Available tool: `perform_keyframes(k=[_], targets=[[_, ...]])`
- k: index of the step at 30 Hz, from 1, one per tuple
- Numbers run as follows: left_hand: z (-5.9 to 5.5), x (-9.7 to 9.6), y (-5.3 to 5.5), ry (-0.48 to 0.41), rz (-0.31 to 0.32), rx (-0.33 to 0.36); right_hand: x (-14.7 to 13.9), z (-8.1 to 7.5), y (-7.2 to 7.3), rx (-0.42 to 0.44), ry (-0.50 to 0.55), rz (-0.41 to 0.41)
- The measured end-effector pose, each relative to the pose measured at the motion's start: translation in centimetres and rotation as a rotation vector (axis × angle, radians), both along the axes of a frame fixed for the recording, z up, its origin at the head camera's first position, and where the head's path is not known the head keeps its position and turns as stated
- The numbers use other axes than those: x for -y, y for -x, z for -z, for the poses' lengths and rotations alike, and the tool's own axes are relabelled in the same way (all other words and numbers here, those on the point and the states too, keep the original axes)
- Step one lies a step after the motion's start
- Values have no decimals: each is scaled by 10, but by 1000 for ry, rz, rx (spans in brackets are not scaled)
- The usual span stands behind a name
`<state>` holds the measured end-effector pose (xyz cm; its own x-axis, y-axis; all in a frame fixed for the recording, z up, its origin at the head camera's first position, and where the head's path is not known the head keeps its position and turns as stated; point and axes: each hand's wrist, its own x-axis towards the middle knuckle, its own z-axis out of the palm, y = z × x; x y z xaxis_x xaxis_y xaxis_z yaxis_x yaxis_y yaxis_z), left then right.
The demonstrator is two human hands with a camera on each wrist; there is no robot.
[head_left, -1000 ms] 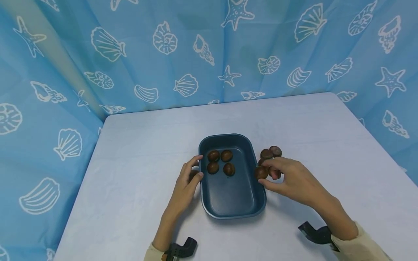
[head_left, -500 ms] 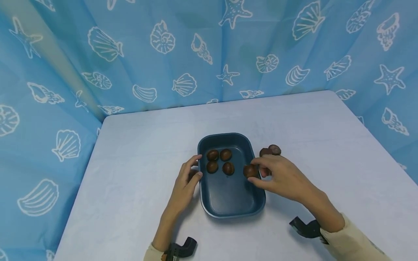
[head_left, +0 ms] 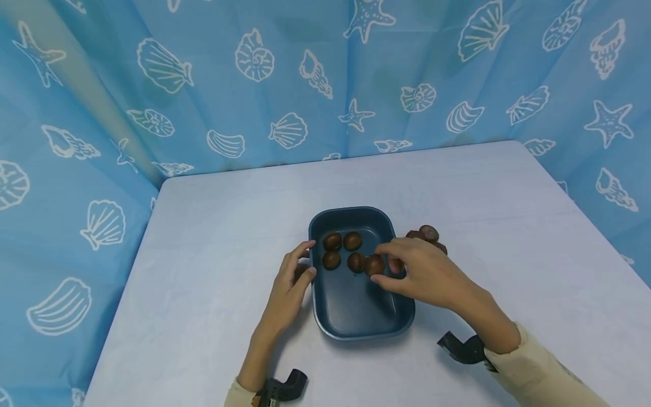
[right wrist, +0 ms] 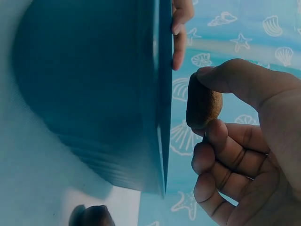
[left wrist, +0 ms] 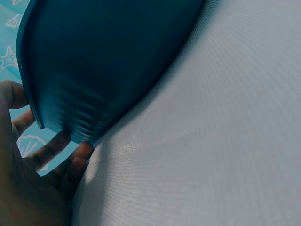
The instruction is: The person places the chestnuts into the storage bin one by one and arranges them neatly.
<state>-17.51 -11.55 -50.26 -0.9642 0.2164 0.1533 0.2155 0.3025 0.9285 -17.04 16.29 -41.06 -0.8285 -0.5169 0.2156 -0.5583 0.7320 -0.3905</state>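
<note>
A dark blue rectangular tray (head_left: pixel 356 316) stands on the table with several brown chestnuts (head_left: pixel 352 241) in its far half. My right hand (head_left: pixel 427 274) pinches another chestnut (head_left: pixel 374 265) between thumb and fingertips over the tray's right side. In the right wrist view, that held chestnut (right wrist: pixel 203 102) shows above the rim level, the other fingers curled below it. My left hand (head_left: pixel 287 288) rests its fingertips and thumb against the tray's left side. In the left wrist view, its fingers (left wrist: pixel 51 150) touch the outside of the tray wall (left wrist: pixel 103 61).
More chestnuts (head_left: pixel 429 232) lie on the white table (head_left: pixel 229 243) just right of the tray, partly hidden by my right hand. A blue curtain (head_left: pixel 305 90) with white shell prints hangs behind and beside the table. Black camera mounts (head_left: pixel 463 347) sit at both wrists.
My right hand has carried a chestnut leftward from the pile beside the tray, across the right rim, to above the tray's inside. The left hand has stayed at the tray's left side.
</note>
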Motion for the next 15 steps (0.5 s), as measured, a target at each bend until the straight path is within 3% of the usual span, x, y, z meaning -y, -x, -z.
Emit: perform_keyframes(k=[15], targets=[[-3,1,-1,-5,0,15,23,-5,12,15,-22,-44]])
